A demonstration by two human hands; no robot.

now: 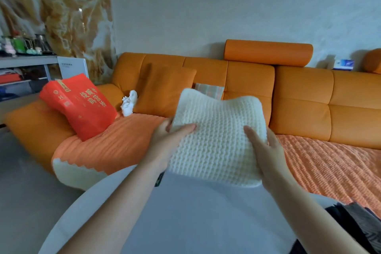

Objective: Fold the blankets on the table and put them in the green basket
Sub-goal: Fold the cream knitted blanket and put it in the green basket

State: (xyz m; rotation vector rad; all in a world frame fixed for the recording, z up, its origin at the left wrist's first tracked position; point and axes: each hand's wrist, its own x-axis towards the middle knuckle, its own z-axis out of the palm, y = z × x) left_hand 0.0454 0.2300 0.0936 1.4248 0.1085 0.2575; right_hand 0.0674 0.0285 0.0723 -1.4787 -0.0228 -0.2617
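A folded white waffle-knit blanket is held up in the air above the far edge of the pale round table. My left hand grips its left edge, thumb on top and fingers behind. Along the blanket's right edge my right hand holds it, thumb on the front face. A dark folded cloth lies at the table's right edge. No green basket is in view.
An orange sofa stands behind the table, covered by an orange textured throw. On it lie a red bag, a white crumpled cloth and an orange cushion. A shelf with small items stands at the far left.
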